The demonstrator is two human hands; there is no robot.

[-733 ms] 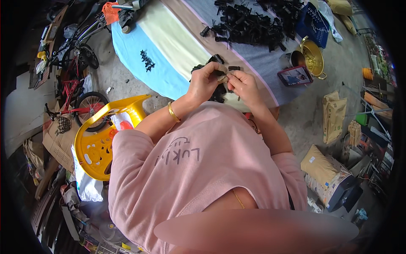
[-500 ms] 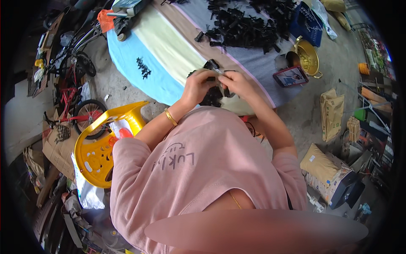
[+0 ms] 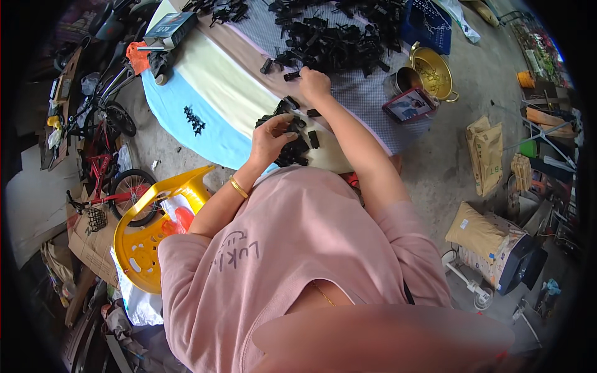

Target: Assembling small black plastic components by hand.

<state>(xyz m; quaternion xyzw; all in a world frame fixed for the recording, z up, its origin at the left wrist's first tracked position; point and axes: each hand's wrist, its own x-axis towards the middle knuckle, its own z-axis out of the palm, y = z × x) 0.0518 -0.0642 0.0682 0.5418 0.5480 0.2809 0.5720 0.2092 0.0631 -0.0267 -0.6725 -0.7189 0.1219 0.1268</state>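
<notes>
My right hand [image 3: 315, 84] reaches out to the near edge of a large heap of black plastic parts [image 3: 336, 43]. Its fingertips pinch the end of a short black plastic part [image 3: 291, 76]. Closer to my body, my left hand [image 3: 271, 138] is curled over a smaller pile of black parts [image 3: 292, 151]. Thumb and fingers there bend round a black plastic part, mostly hidden by the hand. Several loose black parts lie beside it, one [image 3: 313, 139] to the right and another [image 3: 313, 113] by my right forearm.
The striped cloth [image 3: 205, 68] covers the table. Small black pieces [image 3: 194, 120] lie at its left. On the right are a phone [image 3: 408, 106], a metal cup [image 3: 407, 79], a gold-coloured pot [image 3: 435, 69] and a blue basket [image 3: 428, 28]. A yellow plastic chair [image 3: 140, 261] stands left.
My hands were together over the near pile and have parted. The right moved away from me to the large heap and took hold of a part; the left lowered onto the near pile.
</notes>
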